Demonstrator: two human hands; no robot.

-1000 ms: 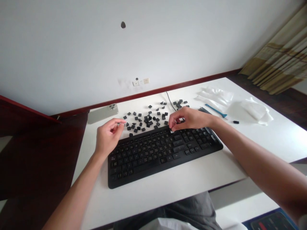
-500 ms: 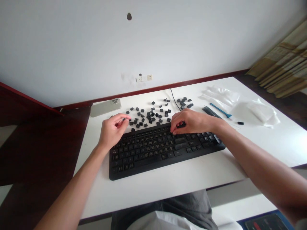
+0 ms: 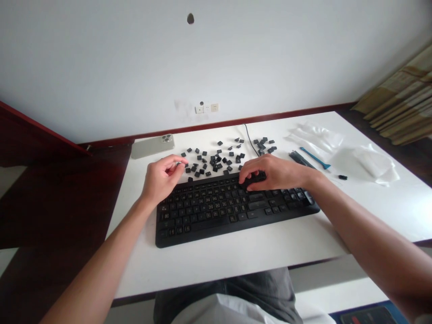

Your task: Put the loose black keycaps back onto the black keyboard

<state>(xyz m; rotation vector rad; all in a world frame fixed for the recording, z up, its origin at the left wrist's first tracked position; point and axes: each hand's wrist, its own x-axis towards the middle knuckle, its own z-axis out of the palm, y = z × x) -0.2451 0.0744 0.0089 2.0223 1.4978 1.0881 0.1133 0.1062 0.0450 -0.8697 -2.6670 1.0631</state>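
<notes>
R hand [image 3: 275, 173] has parted thumb from index since 0.5 s ago, when tips were pinched on the kbd [image 3: 209, 221]; now a narrow gap btwn them, at the kbd's upper mid/right keys. L hand [image 3: 160, 180] has thumb + index close together near kbd's top L; can't tell if anything's held. Kbd lies flat on white table [image 3: 202, 270], some key spots bare. Loose blk keycaps [image 3: 219, 166] scattered behind it. Clear plastic bag [image 3: 317, 137] + plastic packet [image 3: 378, 164] crumpled far R, contents unclear; blue tool [image 3: 315, 158] nearby. Phone [image 3: 153, 146] back L.
</notes>
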